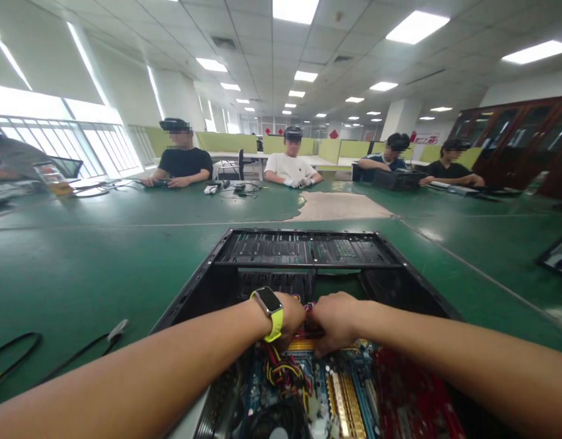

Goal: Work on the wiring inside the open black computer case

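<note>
An open black computer case (308, 250) lies flat on the green table (80, 268) in front of me. Inside it I see a blue motherboard (354, 396) and a bundle of red, yellow and black wires (285, 372). My left hand (292, 320), with a yellow-strapped watch (269, 308) on the wrist, is curled down into the case. My right hand (336, 320) is closed beside it, the knuckles nearly touching. Both grip around a small connector with pink and purple wires (309, 306) between them; the fingertips are hidden.
Black cables (56, 356) lie on the table at the left. A bare beige patch (336, 206) shows in the table cover beyond the case. Several people sit at the far side, one beside another black case (397, 178). A dark flat panel (559, 256) lies at the right edge.
</note>
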`<state>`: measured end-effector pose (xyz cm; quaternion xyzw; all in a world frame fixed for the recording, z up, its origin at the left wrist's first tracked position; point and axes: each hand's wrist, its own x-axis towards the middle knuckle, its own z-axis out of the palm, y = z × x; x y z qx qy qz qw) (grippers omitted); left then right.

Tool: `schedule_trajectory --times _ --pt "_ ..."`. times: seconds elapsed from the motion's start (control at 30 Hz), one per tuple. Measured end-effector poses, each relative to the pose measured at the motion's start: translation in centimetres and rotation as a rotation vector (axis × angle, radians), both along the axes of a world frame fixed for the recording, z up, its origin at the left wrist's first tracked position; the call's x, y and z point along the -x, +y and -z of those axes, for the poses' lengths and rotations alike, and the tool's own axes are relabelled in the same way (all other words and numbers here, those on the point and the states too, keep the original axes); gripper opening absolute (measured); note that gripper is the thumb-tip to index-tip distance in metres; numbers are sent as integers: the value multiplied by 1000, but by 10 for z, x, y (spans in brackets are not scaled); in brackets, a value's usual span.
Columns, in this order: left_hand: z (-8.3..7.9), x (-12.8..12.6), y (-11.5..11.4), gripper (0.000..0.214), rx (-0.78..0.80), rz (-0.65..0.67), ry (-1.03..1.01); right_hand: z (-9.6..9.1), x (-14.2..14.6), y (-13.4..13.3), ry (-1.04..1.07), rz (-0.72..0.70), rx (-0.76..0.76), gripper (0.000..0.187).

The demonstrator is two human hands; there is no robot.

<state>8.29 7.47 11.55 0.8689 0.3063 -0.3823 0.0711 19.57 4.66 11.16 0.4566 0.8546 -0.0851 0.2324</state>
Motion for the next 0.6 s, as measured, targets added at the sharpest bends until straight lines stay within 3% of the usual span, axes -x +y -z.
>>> schedule_trajectory --times 0.17,0.3,0.5,0.6 --pt "-2 7 4 49 33 13 -23 11 -2 9 26 3 -47 29" --pt "-4 8 6 40 45 1 -5 2 -9 9 -2 3 -48 28" --pt "0 13 11 18 38 -95 -127 -3 -8 16 94 95 -188 28" --pt "0 15 12 18 -22 -123 -166 -15 -11 0 72 122 -179 31"
